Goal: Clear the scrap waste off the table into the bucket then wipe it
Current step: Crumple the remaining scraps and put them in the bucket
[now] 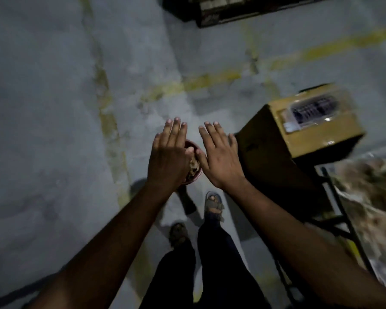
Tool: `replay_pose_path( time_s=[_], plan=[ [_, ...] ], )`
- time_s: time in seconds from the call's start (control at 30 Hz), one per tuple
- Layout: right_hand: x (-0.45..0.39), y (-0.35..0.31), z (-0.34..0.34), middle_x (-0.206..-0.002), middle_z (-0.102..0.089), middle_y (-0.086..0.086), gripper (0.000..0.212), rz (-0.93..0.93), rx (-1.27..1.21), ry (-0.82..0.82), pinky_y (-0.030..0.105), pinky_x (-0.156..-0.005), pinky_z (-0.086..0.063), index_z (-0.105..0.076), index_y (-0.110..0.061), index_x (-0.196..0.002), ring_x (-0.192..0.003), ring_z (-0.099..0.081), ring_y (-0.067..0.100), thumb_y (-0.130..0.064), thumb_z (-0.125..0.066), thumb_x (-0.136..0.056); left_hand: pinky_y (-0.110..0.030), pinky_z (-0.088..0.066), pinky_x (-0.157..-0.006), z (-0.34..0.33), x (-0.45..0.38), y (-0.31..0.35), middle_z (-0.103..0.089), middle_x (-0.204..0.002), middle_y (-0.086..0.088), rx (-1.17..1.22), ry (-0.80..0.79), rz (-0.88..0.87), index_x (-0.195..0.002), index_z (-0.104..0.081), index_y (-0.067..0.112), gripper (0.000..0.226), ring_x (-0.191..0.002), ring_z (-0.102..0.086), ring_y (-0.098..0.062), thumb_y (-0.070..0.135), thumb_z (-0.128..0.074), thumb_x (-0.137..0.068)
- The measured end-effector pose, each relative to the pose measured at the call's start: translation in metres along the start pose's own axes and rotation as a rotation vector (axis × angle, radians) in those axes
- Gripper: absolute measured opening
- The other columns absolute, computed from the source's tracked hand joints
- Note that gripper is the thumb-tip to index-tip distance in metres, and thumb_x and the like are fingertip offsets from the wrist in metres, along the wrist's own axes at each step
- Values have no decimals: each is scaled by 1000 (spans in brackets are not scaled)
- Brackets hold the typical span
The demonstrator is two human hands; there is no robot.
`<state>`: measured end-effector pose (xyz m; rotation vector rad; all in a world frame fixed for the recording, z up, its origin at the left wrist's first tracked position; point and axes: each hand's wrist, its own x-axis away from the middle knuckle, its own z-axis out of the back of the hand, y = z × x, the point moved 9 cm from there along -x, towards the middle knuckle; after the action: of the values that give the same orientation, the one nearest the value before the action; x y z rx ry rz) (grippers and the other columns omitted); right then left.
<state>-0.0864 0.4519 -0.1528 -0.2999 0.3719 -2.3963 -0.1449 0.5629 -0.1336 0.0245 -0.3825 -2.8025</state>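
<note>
Hands: left hand [168, 152] and right hand [220, 156] spread flat above bucket [193, 172] | risk: falling scrap [193, 162] misses narrow rim, lands on floor [54, 108]

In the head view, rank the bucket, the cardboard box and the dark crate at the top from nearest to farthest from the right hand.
From the right hand:
1. Bucket, just left, partly under both hands.
2. Cardboard box, to the right.
3. Dark crate, far ahead at the top edge.

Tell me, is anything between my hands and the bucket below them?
Nothing visible. The left hand and right hand are open, directly above the bucket, which holds scrap. The cardboard box sits off to the right, clear of the drop.
</note>
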Motion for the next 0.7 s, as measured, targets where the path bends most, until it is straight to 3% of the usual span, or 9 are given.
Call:
replay_pose_path(
  time_s=[0.13, 0.33, 0.5, 0.7],
  plan=[
    [93, 23, 94, -167, -23, 7, 62, -160, -40, 133, 51, -124, -17, -25, -16, -159, -156, -13, 24, -45, -35, -105, -45, -19, -123, 60, 32, 103, -18, -168, -7, 10, -14, -220, -158, -26, 13, 66, -156, -11, -23, 42, -34, -99],
    [247, 92, 189, -165, -28, 5, 63, -449, -21, 361, 50, -121, -19, -30, -20, -157, -154, -18, 22, -47, -37, -102, -43, -11, -123, 95, 89, 265, -11, -169, 1, 42, -58, -586, -160, -16, 22, 65, -156, -1, -18, 46, -37, -104],
    [394, 183, 215, -167, -24, -1, 61, -715, -32, 518, 49, -122, -21, -27, -25, -158, -155, -16, 18, -49, -33, -102, -48, -31, -116, 72, 136, 395, -41, -158, -7, 35, -108, -799, -152, -39, 14, 64, -149, -30, -26, 47, -27, -98],
    [564, 296, 201, -161, -35, -1, 60, -957, -51, 621, 51, -117, -32, -35, -25, -155, -150, -27, 19, -48, -33, -100, -48, -37, -110, -9, 203, 545, -50, -150, -13, 37, -158, -995, -148, -38, 11, 58, -139, -41, -30, 45, -19, -105]
  ],
)
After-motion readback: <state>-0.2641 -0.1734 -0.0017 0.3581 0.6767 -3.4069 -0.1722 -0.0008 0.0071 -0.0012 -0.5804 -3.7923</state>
